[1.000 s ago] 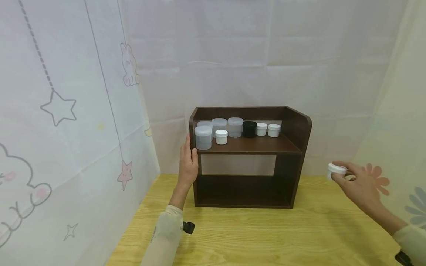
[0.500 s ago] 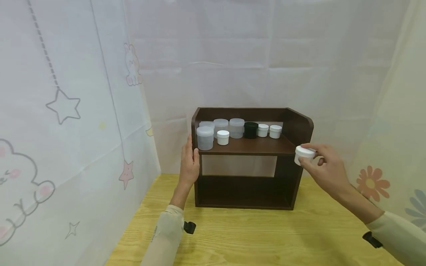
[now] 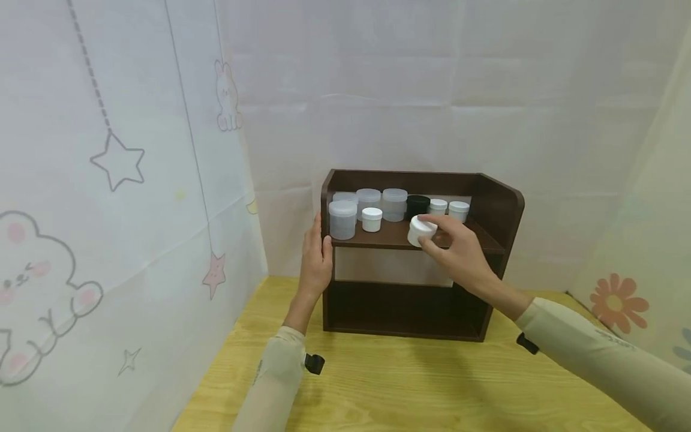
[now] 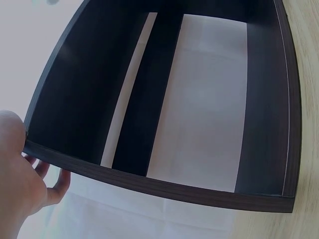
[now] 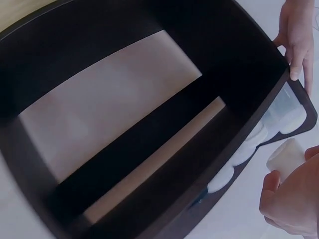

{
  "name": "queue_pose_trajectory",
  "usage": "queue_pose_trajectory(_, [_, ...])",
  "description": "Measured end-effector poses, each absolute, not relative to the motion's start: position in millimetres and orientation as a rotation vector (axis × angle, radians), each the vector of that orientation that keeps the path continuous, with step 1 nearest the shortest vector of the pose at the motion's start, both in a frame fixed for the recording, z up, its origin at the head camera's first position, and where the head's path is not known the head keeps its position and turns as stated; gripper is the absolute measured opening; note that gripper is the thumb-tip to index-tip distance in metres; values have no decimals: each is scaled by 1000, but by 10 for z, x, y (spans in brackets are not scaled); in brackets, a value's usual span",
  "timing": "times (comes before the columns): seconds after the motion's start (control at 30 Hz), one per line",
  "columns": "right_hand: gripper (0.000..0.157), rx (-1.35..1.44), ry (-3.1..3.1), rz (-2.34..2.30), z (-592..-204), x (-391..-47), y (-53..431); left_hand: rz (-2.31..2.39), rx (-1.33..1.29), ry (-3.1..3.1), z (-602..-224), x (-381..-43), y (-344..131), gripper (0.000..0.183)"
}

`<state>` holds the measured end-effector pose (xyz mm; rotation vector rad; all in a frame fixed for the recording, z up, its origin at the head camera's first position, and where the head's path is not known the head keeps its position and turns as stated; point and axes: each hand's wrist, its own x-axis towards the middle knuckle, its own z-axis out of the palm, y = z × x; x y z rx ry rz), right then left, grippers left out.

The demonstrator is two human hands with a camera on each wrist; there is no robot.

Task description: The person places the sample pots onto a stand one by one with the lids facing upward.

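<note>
My right hand (image 3: pixel 459 249) pinches a small white screw-lid jar (image 3: pixel 422 231) between thumb and fingers, at the front of the upper shelf. In the right wrist view the same jar (image 5: pixel 286 158) shows between the fingertips, slightly tilted. My left hand (image 3: pixel 315 261) rests against the left side panel of a dark brown two-tier shelf (image 3: pixel 410 245), fingers straight along its outside and thumb at the front edge. On the upper tier stand several frosted clear jars (image 3: pixel 342 221), a black jar (image 3: pixel 417 206), and white jars, one white jar (image 3: pixel 371 220) in front and two behind my right hand.
The shelf stands on a yellow wood-grain table (image 3: pixel 378 378). Its lower tier (image 3: pixel 399 309) is dark inside, with an opening at the back. A printed curtain (image 3: pixel 162 180) hangs at the left, and pale sheets hang behind and at the right.
My right hand has carried the white jar leftward from beyond the shelf's right side to the front of the upper tier. My left hand stays at the side panel.
</note>
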<state>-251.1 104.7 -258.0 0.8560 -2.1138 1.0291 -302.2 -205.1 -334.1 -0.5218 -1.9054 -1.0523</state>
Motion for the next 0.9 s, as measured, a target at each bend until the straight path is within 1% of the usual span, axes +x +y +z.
queue_pose_trajectory(0.17, [42,822,-2169,1135,-2576,-2676,733,-1047,-507,-1902,-3347,-3016,-2027,60])
queue_pose_trajectory(0.43, [39,740,-2231,1338,-2612,-2865,448,-1051,-516,-1930,-3384,-2998,-1930,58])
queue_pose_trajectory(0.67, [34,731,-2242,1367,-2648,-2962,338,-1056,-522,-1907,-3395,-3003,-1924,58])
queue_pose_trajectory(0.83, [34,781,-2256,1298,-2687,-2968,353,-1074,-519,-1906,-3424,-2995,-1951,60])
queue_pose_trajectory(0.9, [36,807,-2250,1287,-2703,-2961,388,-1078,-513,-1909,-3436,-2992,-1975,60])
